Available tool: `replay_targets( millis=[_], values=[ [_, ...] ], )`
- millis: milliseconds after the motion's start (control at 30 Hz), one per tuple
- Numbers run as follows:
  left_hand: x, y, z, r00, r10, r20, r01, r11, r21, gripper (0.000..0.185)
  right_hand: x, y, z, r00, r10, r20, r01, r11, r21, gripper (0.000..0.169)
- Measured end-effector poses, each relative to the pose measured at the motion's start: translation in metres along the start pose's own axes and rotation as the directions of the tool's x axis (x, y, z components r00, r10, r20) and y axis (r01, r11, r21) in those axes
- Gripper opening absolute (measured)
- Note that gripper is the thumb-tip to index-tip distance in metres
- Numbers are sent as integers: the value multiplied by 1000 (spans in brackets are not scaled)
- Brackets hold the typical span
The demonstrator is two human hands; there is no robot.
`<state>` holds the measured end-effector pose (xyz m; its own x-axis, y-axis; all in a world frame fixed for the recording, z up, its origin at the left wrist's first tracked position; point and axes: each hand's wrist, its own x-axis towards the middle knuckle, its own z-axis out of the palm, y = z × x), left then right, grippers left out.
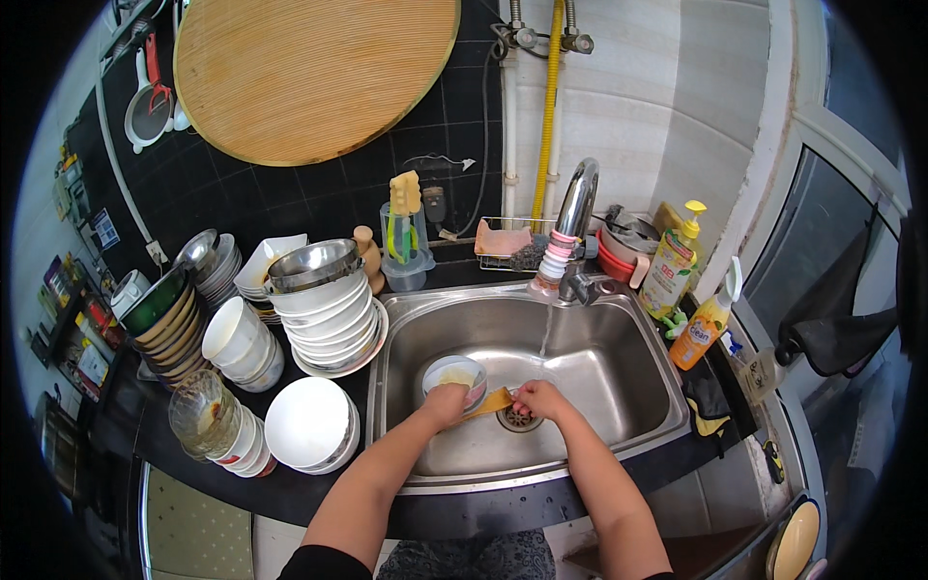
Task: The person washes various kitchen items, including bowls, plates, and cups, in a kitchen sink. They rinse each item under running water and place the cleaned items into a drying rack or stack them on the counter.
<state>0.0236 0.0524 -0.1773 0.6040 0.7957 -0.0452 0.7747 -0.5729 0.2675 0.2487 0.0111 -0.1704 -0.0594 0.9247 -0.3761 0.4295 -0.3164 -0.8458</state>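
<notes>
Inside the stainless-steel sink, my left hand grips the near rim of a small white bowl. Something pale yellow shows in the bowl, too unclear to name. A strip of brownish-yellow cloth runs from beneath my left hand to my right hand, whose fingers pinch its end. That hand is just above the drain strainer. A thin stream of water falls from the chrome faucet behind my hands.
Left of the sink rise stacked white bowls, a shorter bowl stack, cups and glass bowls. A pump bottle and an orange spray bottle line the right side. A wire rack sits behind.
</notes>
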Motion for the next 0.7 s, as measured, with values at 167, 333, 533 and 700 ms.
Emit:
replay_targets(
  millis=[167,333,533,700],
  values=[
    [-8,31,-23,988,93,-125,-99,994,-41,18,-4,-9,-5,998,58,-16,-53,978,200,39],
    [-2,70,-26,909,386,-159,-390,921,4,15,-20,-29,-9,983,159,-94,-108,907,407,50],
    [4,101,-16,806,430,-407,-461,887,25,33,1,21,-26,886,417,-202,-286,835,470,28],
    [19,55,16,780,-224,-584,141,973,-184,61,18,74,-41,730,600,-328,-418,771,481,17]
  ],
)
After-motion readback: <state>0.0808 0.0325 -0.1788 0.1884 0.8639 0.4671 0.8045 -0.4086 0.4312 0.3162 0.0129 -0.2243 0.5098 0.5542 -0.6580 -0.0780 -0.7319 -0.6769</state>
